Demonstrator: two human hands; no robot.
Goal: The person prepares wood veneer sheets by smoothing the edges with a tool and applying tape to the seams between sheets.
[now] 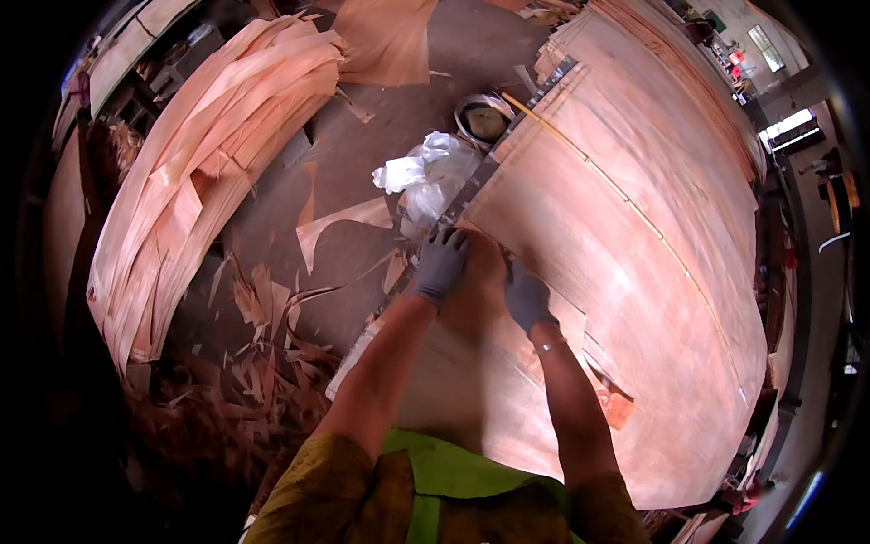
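Note:
Both my hands wear grey gloves and work over a broad stack of pale wood veneer sheets (652, 335). Between them lies a darker reddish veneer piece (483, 272). My left hand (442, 265) is bent over this piece's left side, at the stack's edge, with its fingertips curled downward. On the opposite side, my right hand (527, 295) is closed at the piece's edge, its fingertips partly hidden. Just beyond my left hand rests a crumpled clear plastic bag (439, 177). A long thin bamboo stick (625, 195) lies across the stack to the right.
A round bowl (483, 121) with dark contents stands beyond the bag, by a dark edge strip (480, 172). Bundled veneer (217, 172) is heaped at left. Torn veneer scraps (263, 390) litter the floor, and a broken orange-brown piece (616, 408) lies by my right forearm.

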